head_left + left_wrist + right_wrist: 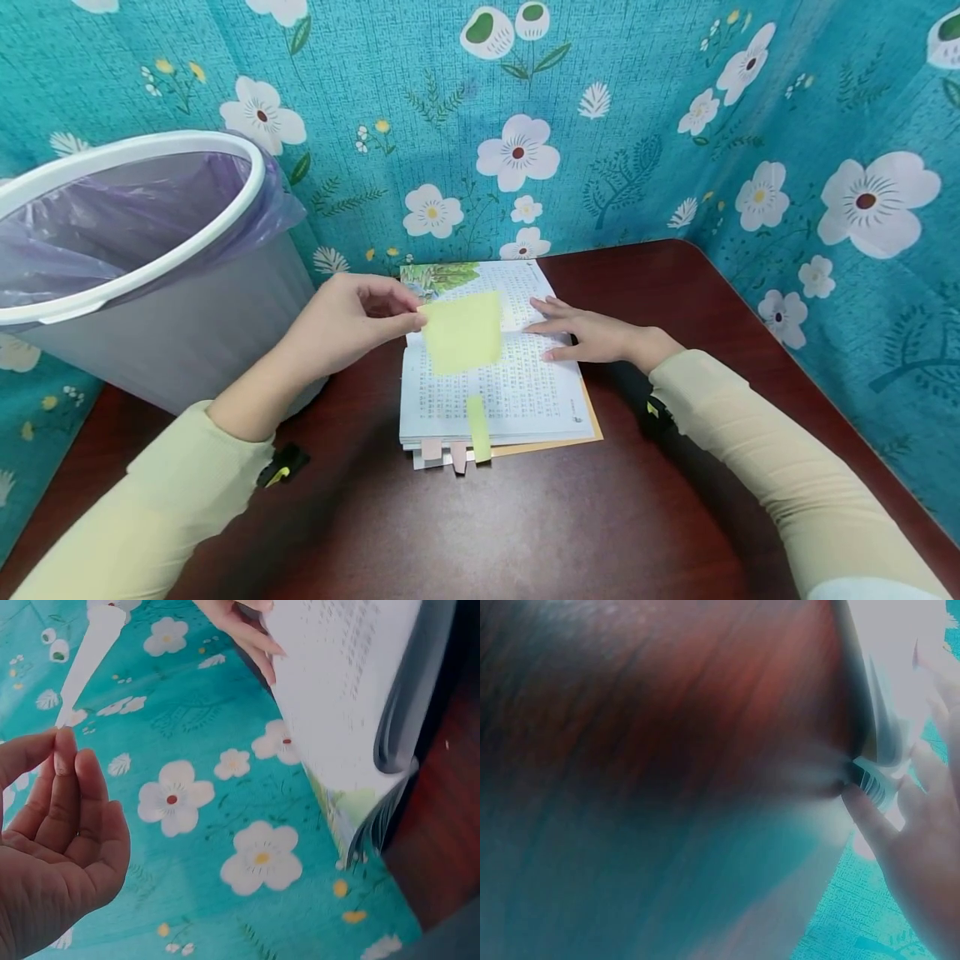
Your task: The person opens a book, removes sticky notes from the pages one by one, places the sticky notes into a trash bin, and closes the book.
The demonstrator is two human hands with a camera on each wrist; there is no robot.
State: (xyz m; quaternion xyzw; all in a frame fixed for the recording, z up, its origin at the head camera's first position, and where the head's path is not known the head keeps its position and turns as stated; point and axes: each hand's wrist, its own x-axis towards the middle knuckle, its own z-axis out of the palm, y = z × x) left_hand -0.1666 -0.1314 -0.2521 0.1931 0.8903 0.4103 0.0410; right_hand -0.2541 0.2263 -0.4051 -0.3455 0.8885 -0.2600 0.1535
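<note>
An open book (517,392) with printed pages lies on the dark red table. My left hand (356,321) pinches a yellow sticky note (465,333) by its edge between thumb and fingertips, above the pages. In the left wrist view that note (94,660) appears nearly edge-on, apart from the book (337,682). My right hand (596,333) rests on the book's right side with its fingers spread. A narrow yellow-green tab (478,429) lies over the lower page, and pale pink tabs (459,457) stick out at the book's near edge.
A grey trash bin (195,325) with a white rim and purple liner stands at the left, close to my left forearm. Behind the table (510,533) hangs a teal flowered cloth (630,100), which also runs along the right side.
</note>
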